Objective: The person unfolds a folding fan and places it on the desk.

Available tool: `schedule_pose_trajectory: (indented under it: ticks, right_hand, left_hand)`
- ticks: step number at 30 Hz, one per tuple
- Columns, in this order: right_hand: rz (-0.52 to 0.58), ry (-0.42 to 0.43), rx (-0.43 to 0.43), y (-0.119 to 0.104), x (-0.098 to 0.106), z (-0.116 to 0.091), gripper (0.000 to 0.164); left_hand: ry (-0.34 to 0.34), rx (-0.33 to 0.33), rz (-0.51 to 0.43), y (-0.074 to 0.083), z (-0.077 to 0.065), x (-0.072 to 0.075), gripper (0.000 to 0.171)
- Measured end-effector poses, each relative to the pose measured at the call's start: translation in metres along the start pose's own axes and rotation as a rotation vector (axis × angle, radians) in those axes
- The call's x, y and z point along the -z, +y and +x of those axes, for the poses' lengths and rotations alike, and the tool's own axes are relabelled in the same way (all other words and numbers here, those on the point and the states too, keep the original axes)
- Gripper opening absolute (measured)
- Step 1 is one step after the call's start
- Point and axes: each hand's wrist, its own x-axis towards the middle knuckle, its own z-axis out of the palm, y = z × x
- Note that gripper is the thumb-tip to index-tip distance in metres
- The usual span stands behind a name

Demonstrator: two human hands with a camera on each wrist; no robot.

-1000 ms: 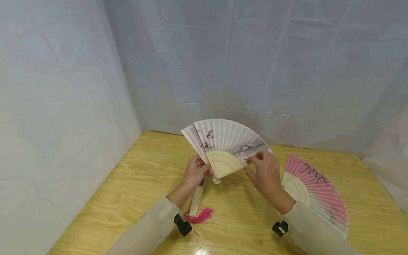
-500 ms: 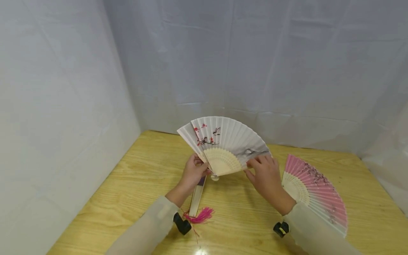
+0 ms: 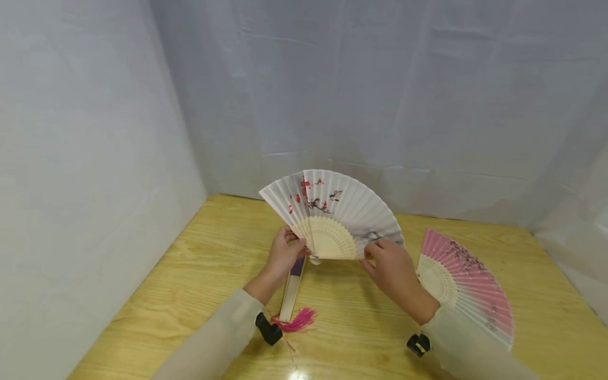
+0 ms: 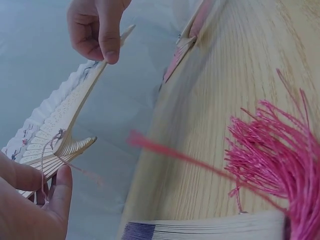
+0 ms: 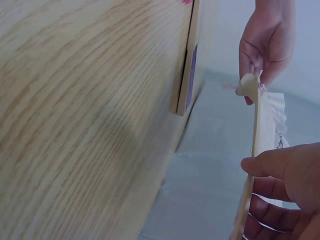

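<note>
A white folding fan [image 3: 361, 203], painted with red blossoms, birds and a grey wash, is spread above the table. My left hand [image 3: 281, 257] pinches its left edge ribs close to the pivot. The right edge stick is pinched between thumb and fingers of my right hand [image 3: 391, 268]. In the left wrist view a thin string hangs from the pivot beside the left hand's fingers [image 4: 62, 192]. The right wrist view shows the right thumb [image 5: 265, 164] lying on the outer stick. One fold of the white fan overlaps left of its middle.
A folded fan [image 3: 291, 295] with a purple section and a pink tassel [image 3: 300, 320] lies on the wooden table [image 3: 190, 279], below the left hand. An opened pink fan [image 3: 475, 282] lies right of the right arm. Pale cloth walls [image 3: 304, 95] stand behind and at both sides.
The white fan has spread wider, with more folds and red blossoms showing on its left. Its right edge has swung down with my right hand. My left hand has shifted slightly left.
</note>
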Motion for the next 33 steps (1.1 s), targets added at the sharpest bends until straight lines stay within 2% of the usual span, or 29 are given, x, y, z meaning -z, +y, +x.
schedule_pose_trajectory:
  ticks: [8, 15, 20, 27, 30, 33]
  right_hand:
    - [-0.041, -0.075, -0.012, -0.01, 0.003, -0.001, 0.022]
    - [-0.036, -0.096, 0.013, -0.016, 0.003, -0.004, 0.029]
    - [-0.045, -0.127, 0.01, -0.023, 0.002, -0.006, 0.033]
    - [-0.043, -0.096, 0.061, -0.034, -0.003, -0.014, 0.032]
    - [-0.035, -0.124, 0.083, -0.039, -0.005, -0.016, 0.031]
    - [-0.03, -0.195, 0.073, -0.047, -0.006, -0.018, 0.029]
  left_hand:
    - [0.038, 0.0, -0.052, 0.002, 0.004, -0.001, 0.028]
    - [0.045, -0.019, -0.077, 0.005, 0.01, -0.002, 0.028]
    - [0.054, -0.01, -0.059, 0.008, 0.012, -0.004, 0.031]
    - [0.05, 0.0, -0.017, 0.006, 0.014, -0.006, 0.035]
    - [0.038, 0.008, 0.016, 0.006, 0.017, -0.007, 0.035]
    - [0.035, 0.021, 0.043, 0.006, 0.018, -0.008, 0.036]
